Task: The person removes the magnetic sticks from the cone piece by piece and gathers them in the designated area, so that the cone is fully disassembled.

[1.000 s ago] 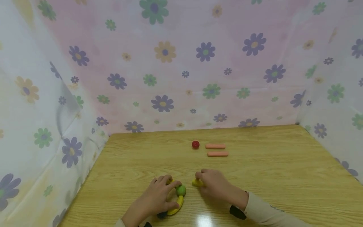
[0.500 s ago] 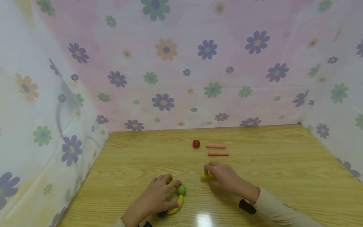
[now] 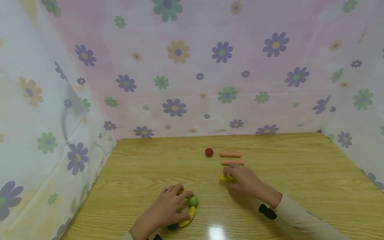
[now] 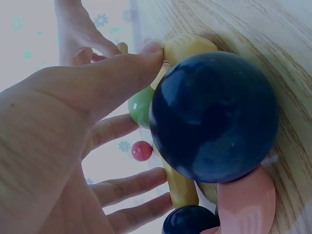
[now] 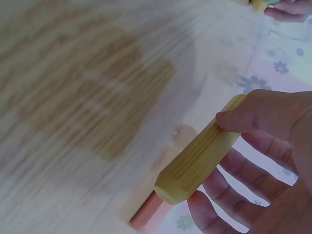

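My right hand pinches a straight yellow toy stick between thumb and fingers, over the middle of the table. My left hand lies around a joined shape of toy balls and sticks. Its thumb touches a curved yellow stick; a finger reaches the green ball. In the left wrist view a large dark blue ball covers part of the shape. Beside it show a pink curved stick, a straight yellow stick and a second dark blue ball. The left fingers are spread and nearly straight.
Farther back on the wooden table sit a red ball and two salmon sticks, one behind and one in front. Flowered cloth hangs along the back and both sides.
My right hand has carried the yellow stick away from the left hand, rightward and back toward the salmon sticks. The left hand and joined shape have stayed put.
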